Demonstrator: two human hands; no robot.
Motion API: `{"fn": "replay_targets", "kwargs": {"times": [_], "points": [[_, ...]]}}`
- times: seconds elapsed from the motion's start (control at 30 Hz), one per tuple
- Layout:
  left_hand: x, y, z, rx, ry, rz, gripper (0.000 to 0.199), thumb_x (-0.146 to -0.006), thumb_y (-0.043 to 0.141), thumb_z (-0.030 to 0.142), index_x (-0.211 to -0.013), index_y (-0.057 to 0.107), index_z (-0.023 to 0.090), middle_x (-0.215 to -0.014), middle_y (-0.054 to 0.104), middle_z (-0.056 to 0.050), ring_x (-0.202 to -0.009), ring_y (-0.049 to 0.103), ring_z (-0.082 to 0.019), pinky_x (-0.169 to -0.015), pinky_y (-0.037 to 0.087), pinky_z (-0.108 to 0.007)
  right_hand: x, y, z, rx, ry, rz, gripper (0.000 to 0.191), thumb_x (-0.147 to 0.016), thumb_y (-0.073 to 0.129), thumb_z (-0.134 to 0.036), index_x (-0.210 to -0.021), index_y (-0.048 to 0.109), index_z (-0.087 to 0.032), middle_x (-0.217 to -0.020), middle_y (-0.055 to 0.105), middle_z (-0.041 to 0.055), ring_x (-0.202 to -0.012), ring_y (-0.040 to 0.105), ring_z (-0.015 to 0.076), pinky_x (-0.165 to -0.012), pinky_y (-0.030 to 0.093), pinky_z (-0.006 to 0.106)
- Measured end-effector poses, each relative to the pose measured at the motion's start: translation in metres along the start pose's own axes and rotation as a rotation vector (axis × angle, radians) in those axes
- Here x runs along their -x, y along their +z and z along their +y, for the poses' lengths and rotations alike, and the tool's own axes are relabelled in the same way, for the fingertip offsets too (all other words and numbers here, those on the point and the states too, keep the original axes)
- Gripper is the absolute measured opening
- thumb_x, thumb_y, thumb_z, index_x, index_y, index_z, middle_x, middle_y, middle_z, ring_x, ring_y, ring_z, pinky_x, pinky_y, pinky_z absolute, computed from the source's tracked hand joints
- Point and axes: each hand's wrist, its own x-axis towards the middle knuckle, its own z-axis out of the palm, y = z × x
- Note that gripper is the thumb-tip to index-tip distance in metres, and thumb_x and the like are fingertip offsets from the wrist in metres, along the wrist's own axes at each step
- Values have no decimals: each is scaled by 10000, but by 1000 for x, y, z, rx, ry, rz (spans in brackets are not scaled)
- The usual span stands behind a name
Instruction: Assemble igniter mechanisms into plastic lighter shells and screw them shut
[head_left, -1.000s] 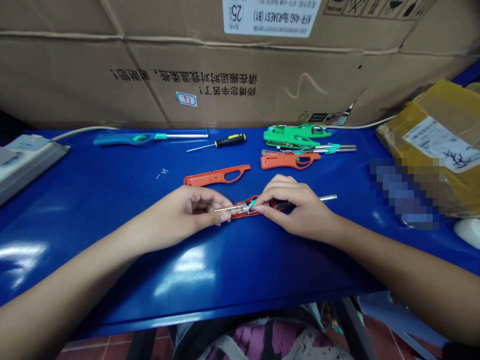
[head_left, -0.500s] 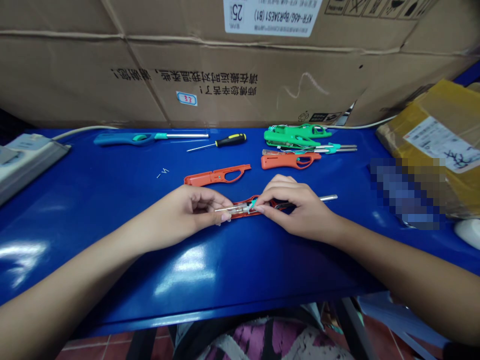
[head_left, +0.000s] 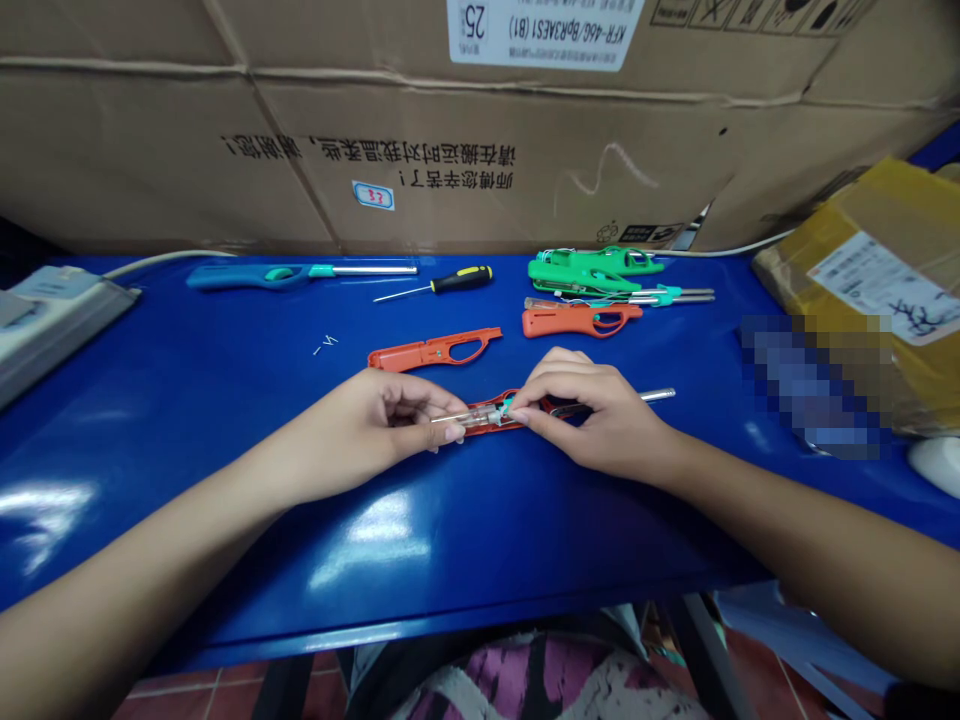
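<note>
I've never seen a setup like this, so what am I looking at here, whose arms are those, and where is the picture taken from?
These pictures come from a camera worn on a person's head, looking forward and down, so the arms are that person's own. There is no machine. The left hand pinches a thin metal-and-clear tube, and the right hand presses on the orange plastic shell of a utility lighter beneath it. Also on the blue table lie a second orange shell, a blue lighter, a black-and-yellow screwdriver and green lighter parts. A cardboard box stands behind.
</note>
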Motion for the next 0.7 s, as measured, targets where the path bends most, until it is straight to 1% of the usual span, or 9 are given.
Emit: {"fn": "replay_targets", "kwargs": {"times": [0.1,0.2,0.3,0.47,0.53,0.7], "points": [[0,2,1,20,-11,3,228,-846,712,384,-1007,783,238,-972,794,-17,-868,684,-160,-776,511,-266,0,0,-1,-7,-4,4,55,-911,680,-159,-865,704,-177,-805,701,22,-783,600,156,-797,449,351],[-1,4,3,50,-18,16,218,-839,724,366,-1006,787,242,-978,797,-10,-865,682,-144,-782,510,-246,-1,0,-2,-9,-3,17,60,-910,680,-156,-861,703,-181,-803,707,22,-777,604,155,-789,454,348],[-1,5,5,61,-31,28,199,-837,728,346,-992,793,238,-918,792,-2,-780,652,-112,-711,492,-208,-1,0,-2,-14,1,31,68,-907,676,-149,-851,704,-174,-789,707,27,-758,603,155,-776,457,348],[-1,5,7,94,-61,45,214,-831,739,342,-1003,795,229,-771,749,14,-623,556,-79,-561,424,-173,-1,-1,0,-34,8,38,56,-896,684,-146,-853,710,-171,-773,704,28,-736,602,154,-752,464,343],[-1,5,7,90,-52,44,224,-835,735,347,-1015,797,231,-769,741,9,-623,544,-83,-558,419,-178,-1,-2,0,-41,6,45,50,-893,687,-147,-861,712,-176,-779,707,25,-736,605,152,-751,467,340],[-2,5,4,48,-37,36,245,-839,731,370,-1035,802,241,-839,763,-15,-673,563,-107,-596,421,-207,-1,-1,0,-33,-7,48,49,-891,691,-146,-857,713,-174,-768,704,24,-725,600,148,-744,463,336]]}}
